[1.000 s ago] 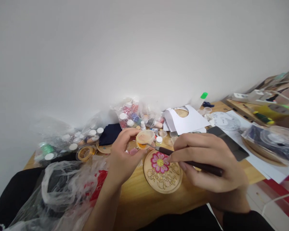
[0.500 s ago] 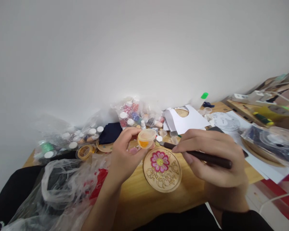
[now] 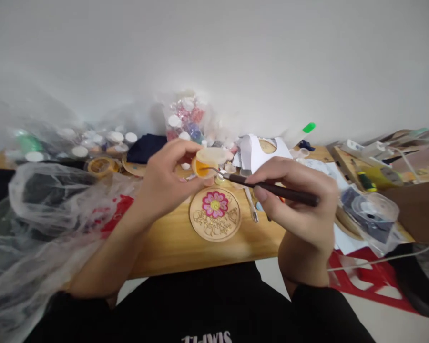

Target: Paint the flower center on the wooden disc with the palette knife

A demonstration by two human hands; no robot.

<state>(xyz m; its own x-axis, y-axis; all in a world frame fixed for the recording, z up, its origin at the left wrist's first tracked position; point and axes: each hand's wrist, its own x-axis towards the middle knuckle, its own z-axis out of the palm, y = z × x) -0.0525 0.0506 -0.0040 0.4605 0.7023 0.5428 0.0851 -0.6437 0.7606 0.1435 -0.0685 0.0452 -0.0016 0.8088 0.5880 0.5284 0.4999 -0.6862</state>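
Observation:
My left hand (image 3: pixel 164 178) is closed round a small clear cup (image 3: pixel 206 162) of orange-yellow paint, tilted toward the right. My right hand (image 3: pixel 300 205) pinches a dark-handled tool (image 3: pixel 271 188) whose thin metal tip reaches into the cup's mouth. Below both hands a round wooden disc (image 3: pixel 215 213) lies flat on the wooden table (image 3: pixel 171 243). The disc carries a pink flower with a yellow centre and unpainted carved outlines beneath it.
Clear plastic bags (image 3: pixel 39 214) cover the table's left side. Small white-capped jars (image 3: pixel 103 140) and bagged beads (image 3: pixel 186 116) line the wall. White paper (image 3: pixel 257 152), a metal tool (image 3: pixel 250 207), a clear lidded dish (image 3: pixel 373 212) and cables sit to the right.
The view has tipped down and pulled back, showing my lap. The tool's tip has gone from beside the cup into its mouth, and the cup is tilted more.

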